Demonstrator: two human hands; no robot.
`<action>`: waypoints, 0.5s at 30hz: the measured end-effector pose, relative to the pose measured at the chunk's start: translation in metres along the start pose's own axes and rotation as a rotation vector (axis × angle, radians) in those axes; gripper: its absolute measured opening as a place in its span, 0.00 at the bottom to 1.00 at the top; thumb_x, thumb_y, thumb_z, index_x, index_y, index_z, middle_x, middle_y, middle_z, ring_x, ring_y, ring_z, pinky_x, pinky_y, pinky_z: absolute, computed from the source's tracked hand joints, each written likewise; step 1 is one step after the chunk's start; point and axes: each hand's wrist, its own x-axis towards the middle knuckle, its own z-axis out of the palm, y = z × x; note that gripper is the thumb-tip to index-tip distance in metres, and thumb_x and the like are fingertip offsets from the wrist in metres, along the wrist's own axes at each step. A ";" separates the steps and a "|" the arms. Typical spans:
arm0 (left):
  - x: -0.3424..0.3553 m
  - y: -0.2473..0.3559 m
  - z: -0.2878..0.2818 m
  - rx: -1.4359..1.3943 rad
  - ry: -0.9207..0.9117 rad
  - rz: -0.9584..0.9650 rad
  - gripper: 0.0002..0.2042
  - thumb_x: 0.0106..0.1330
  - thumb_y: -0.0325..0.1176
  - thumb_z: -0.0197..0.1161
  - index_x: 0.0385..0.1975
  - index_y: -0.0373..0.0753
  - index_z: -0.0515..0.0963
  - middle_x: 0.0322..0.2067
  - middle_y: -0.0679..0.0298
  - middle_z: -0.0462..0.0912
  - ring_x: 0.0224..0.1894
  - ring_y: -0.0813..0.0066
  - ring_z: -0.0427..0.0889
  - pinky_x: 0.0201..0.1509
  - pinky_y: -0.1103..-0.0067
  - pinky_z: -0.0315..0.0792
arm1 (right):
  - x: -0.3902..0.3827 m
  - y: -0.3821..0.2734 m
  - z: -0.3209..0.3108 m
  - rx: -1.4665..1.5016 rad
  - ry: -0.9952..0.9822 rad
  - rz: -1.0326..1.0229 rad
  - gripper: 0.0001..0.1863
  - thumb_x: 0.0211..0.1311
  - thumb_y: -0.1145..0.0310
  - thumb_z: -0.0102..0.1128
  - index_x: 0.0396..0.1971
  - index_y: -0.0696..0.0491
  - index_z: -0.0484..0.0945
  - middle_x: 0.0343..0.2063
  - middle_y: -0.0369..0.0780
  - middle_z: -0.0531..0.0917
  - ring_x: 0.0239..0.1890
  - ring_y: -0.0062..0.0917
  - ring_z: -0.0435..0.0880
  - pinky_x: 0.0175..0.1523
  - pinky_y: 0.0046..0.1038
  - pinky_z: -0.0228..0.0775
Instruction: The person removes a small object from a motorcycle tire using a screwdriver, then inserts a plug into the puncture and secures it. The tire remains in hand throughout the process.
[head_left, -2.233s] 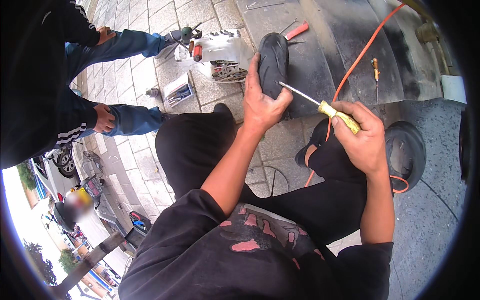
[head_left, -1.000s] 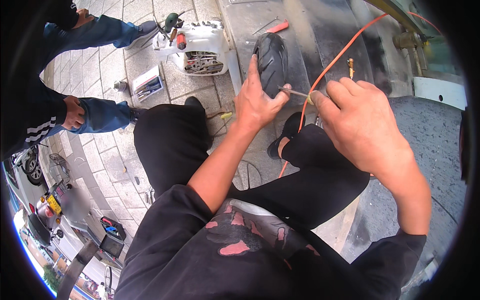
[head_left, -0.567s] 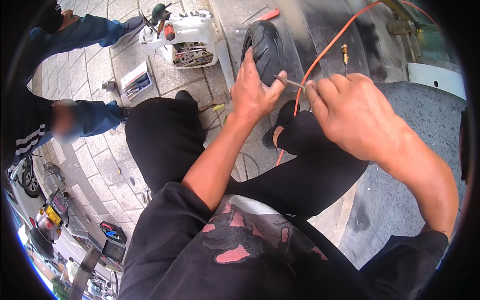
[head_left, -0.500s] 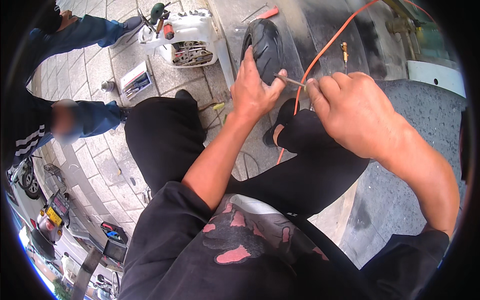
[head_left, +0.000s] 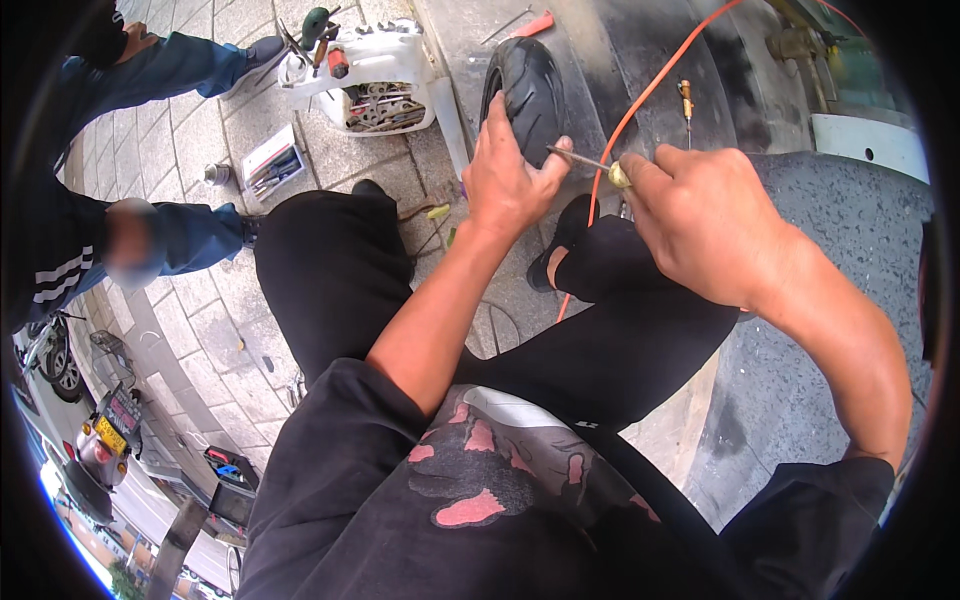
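At far left we see another person's blue jeans (head_left: 190,242), and beside them a shallow tray (head_left: 266,149) of small tools on the paving. Next we find a white tub (head_left: 378,52) holding metal tools, near the tire, presumably so they stay in easy reach. Our left hand (head_left: 508,180) has its grip around the tire (head_left: 537,92), index finger along the left side and thumb at the right edge, apparently to steady it. We have a thin hand tool (head_left: 583,159) crossing that thumb, perhaps guided by it; we cannot tell whether its tip touches rubber. An orange hose (head_left: 640,108) passes behind. At right, our right hand (head_left: 705,222) is clenched on the tool's yellow handle (head_left: 619,177), likely for firm control. The tire itself stands on edge just beyond our left hand: black, slightly shiny, hollow on its left side, with curved grooves across a rounded tread.
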 end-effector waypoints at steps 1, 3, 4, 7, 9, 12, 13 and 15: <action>0.000 0.000 0.000 0.001 0.002 -0.002 0.55 0.68 0.56 0.80 0.84 0.25 0.59 0.70 0.35 0.80 0.72 0.35 0.81 0.76 0.55 0.76 | 0.000 -0.001 0.000 0.027 -0.001 0.033 0.11 0.71 0.69 0.67 0.41 0.63 0.85 0.30 0.50 0.88 0.35 0.49 0.92 0.42 0.48 0.86; -0.001 0.000 0.000 0.004 0.008 -0.006 0.55 0.68 0.56 0.80 0.83 0.25 0.59 0.70 0.35 0.80 0.72 0.35 0.81 0.75 0.54 0.77 | 0.000 -0.002 0.002 0.069 0.003 0.076 0.10 0.73 0.69 0.66 0.40 0.63 0.85 0.29 0.52 0.88 0.34 0.53 0.91 0.42 0.50 0.86; -0.001 0.000 0.000 0.000 0.011 0.000 0.55 0.68 0.56 0.80 0.83 0.25 0.59 0.70 0.35 0.80 0.72 0.35 0.81 0.75 0.54 0.77 | 0.000 -0.002 0.003 0.084 0.010 0.087 0.11 0.74 0.69 0.65 0.39 0.63 0.85 0.29 0.54 0.88 0.33 0.54 0.91 0.42 0.51 0.86; -0.002 -0.001 0.002 -0.005 0.019 0.018 0.55 0.68 0.56 0.80 0.83 0.25 0.59 0.71 0.35 0.80 0.72 0.34 0.81 0.75 0.54 0.77 | -0.001 -0.004 0.002 0.140 0.023 0.138 0.12 0.76 0.68 0.64 0.38 0.63 0.86 0.28 0.56 0.88 0.34 0.57 0.91 0.43 0.54 0.85; -0.002 0.000 0.003 -0.002 0.021 0.031 0.55 0.68 0.56 0.80 0.83 0.25 0.59 0.71 0.34 0.79 0.72 0.34 0.81 0.75 0.53 0.76 | -0.003 -0.005 0.004 0.178 0.026 0.182 0.13 0.76 0.67 0.63 0.37 0.63 0.86 0.27 0.57 0.88 0.35 0.59 0.91 0.45 0.55 0.85; 0.002 0.001 0.000 -0.009 -0.010 0.001 0.55 0.69 0.57 0.79 0.84 0.26 0.58 0.72 0.33 0.78 0.73 0.33 0.80 0.76 0.53 0.76 | -0.004 -0.005 0.004 0.242 0.014 0.252 0.13 0.77 0.67 0.62 0.37 0.63 0.86 0.28 0.58 0.88 0.36 0.61 0.89 0.47 0.56 0.83; 0.003 0.001 0.001 -0.003 -0.027 -0.005 0.55 0.68 0.57 0.79 0.84 0.26 0.58 0.73 0.33 0.78 0.73 0.33 0.80 0.76 0.53 0.76 | -0.003 -0.005 0.002 0.270 -0.007 0.281 0.13 0.77 0.67 0.62 0.37 0.63 0.86 0.29 0.58 0.88 0.37 0.61 0.88 0.47 0.56 0.81; 0.004 0.003 0.002 0.005 -0.067 -0.015 0.55 0.68 0.57 0.78 0.84 0.26 0.58 0.74 0.33 0.77 0.74 0.33 0.80 0.76 0.53 0.76 | -0.002 -0.007 -0.010 0.284 -0.059 0.353 0.13 0.78 0.67 0.61 0.38 0.63 0.86 0.31 0.58 0.88 0.39 0.62 0.87 0.48 0.56 0.79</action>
